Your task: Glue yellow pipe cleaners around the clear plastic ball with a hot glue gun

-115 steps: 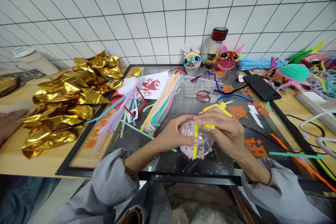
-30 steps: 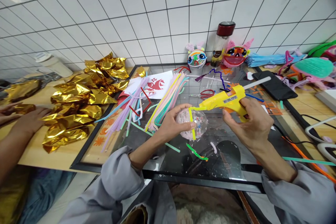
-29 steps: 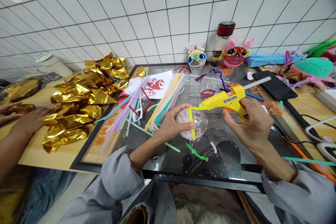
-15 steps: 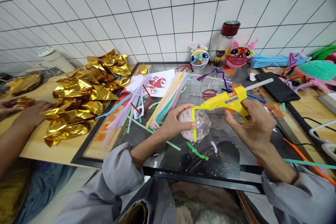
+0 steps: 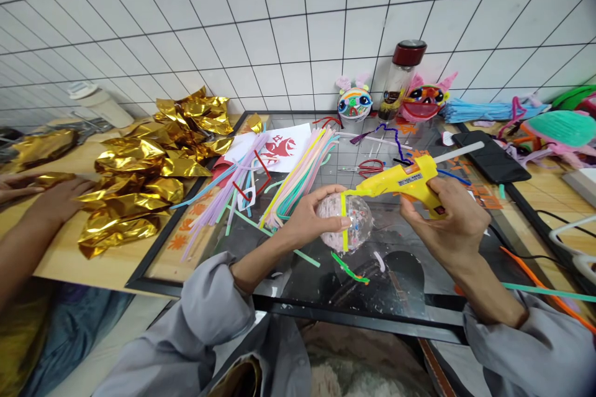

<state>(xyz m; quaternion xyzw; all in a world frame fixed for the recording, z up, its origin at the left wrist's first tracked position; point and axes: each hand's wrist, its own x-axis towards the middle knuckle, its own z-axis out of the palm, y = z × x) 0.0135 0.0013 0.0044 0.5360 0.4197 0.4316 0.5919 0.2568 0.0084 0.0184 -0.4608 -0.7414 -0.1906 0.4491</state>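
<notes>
My left hand (image 5: 311, 218) is closed around a clear plastic ball (image 5: 357, 222) filled with coloured bits, thumb pressing a yellow pipe cleaner (image 5: 344, 223) that runs over the ball. My right hand (image 5: 449, 223) grips a yellow hot glue gun (image 5: 401, 178) by its handle. The gun's nozzle points left and touches the top of the ball where the yellow strip bends. A white glue stick (image 5: 460, 151) sticks out of the gun's back end. Both hands hover just above the dark glass work mat (image 5: 410, 285).
A bundle of pastel pipe cleaners (image 5: 298, 173) and red scissors (image 5: 367, 167) lie behind the ball. A heap of gold foil (image 5: 139, 173) is at the left, where another person's hand (image 5: 51, 201) rests. Two decorated heads (image 5: 354, 104), a jar (image 5: 401, 77) and a phone (image 5: 491, 158) stand farther back.
Earlier both hands pressed the yellow strip on the ball. Since then my right hand has picked up the glue gun and brought its nozzle down to the ball's top.
</notes>
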